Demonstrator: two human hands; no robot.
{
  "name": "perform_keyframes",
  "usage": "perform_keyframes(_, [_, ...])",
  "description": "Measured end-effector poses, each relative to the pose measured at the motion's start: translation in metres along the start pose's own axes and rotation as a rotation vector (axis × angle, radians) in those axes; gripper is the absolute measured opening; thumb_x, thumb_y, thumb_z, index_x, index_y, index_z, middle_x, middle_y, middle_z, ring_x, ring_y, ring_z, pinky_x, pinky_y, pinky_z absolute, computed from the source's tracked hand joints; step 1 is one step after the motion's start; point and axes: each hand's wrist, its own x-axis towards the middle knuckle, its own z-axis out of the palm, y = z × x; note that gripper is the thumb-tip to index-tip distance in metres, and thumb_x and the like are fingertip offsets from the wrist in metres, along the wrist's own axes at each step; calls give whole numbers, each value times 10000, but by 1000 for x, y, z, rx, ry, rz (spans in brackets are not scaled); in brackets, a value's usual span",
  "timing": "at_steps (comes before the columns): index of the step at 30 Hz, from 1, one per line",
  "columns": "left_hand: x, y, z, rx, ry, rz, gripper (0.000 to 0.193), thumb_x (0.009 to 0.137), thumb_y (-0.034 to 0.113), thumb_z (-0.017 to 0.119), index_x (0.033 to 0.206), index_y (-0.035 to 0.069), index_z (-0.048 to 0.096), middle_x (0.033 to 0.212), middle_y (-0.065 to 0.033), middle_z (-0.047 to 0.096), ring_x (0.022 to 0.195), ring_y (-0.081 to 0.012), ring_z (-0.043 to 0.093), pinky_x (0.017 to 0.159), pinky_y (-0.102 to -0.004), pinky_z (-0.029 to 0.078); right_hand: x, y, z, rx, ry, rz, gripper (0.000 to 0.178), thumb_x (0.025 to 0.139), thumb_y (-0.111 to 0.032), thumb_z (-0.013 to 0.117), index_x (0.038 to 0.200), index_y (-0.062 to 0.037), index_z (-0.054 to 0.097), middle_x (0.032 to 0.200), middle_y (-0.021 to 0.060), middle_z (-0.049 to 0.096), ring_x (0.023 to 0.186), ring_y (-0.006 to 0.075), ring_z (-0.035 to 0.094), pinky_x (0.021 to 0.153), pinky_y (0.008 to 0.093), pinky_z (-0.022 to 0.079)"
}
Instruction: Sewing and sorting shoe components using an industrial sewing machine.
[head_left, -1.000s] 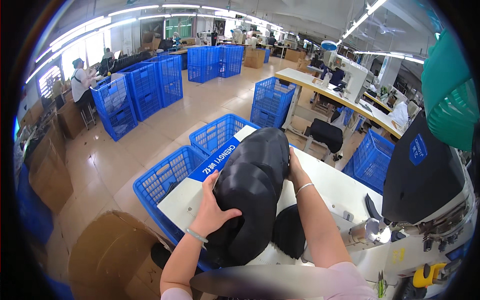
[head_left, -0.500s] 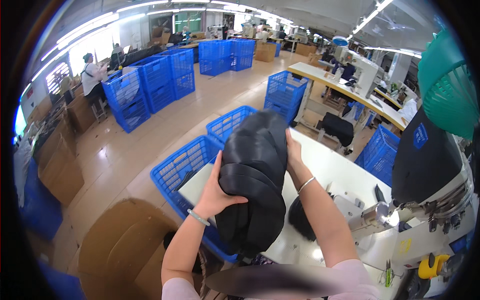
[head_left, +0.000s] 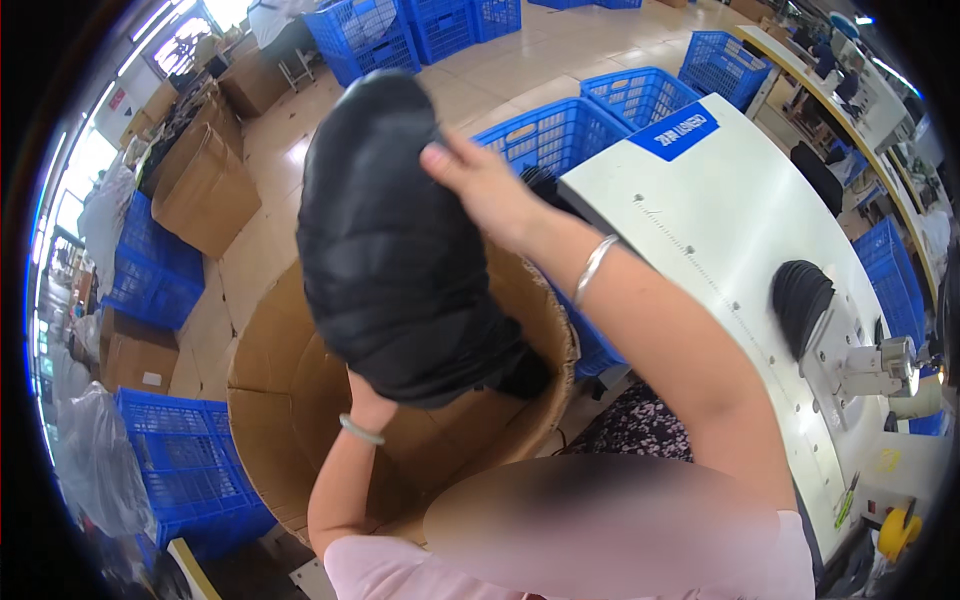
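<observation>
Between my hands I hold a thick bundle of glossy black, rounded, overlapping pieces above a large open cardboard box. My left hand grips the bundle from below, its fingers mostly hidden behind it. My right hand is closed on the upper right side, with the thumb showing and the other fingers partly hidden. A loose black flap hangs at the bundle's lower right. To the right is the white worktable, where a smaller stack of black curved pieces lies beside the sewing machine.
Blue plastic crates stand beyond the worktable's left edge. Another blue crate and a smaller cardboard box are on the left. Green-handled snips lie on the table near a yellow roll.
I have turned left, and the black bundle has moved from beside the worktable to above the cardboard box. Both hands still hold it, my left now lower underneath.
</observation>
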Motion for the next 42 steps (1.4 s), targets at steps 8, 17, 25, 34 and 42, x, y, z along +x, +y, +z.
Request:
perform_keyframes(8, [-139,-122,57,-455,234,-393,1281,701,152,822,1460,112,-209,1545,-161,32,1401,-319,213,1143,-452,229,-59,148,36,-1001,-329,699,668,934,-241,518,1450,22,185,1132,351,562,1072,451,553,945,457,431])
perform_keyframes(17, [-163,-343,159,-46,26,-1403,1296,661,302,849,1491,268,-146,1552,-202,-117,1438,-353,81,1155,-420,214,-173,18,-30,-1354,-612,116,351,793,-55,631,1141,-19,604,1208,158,583,1189,335,516,991,451,418])
perform_keyframes(25, [-132,-368,164,-16,-266,-1378,1058,757,290,766,1517,254,32,1562,-196,-44,1435,-348,116,1149,-386,236,-207,-64,-74,-1990,-121,241,365,783,3,596,1145,-33,627,1312,165,529,1295,379,418,1100,547,257])
perform_keyframes(34, [-30,-318,156,251,626,-444,716,882,283,650,1434,3,289,1494,-276,202,1393,-382,209,1137,-447,210,-275,-87,-93,-2022,97,145,399,748,27,596,1139,-42,637,1312,173,515,1287,374,411,1085,531,291])
perform_keyframes(42, [147,51,237,-95,490,653,513,922,135,550,1368,-34,359,1436,-215,337,1351,-389,284,1098,-491,231,-368,-131,-127,-2123,502,201,470,754,-8,615,1221,-47,579,1333,162,482,1245,366,425,1048,495,338])
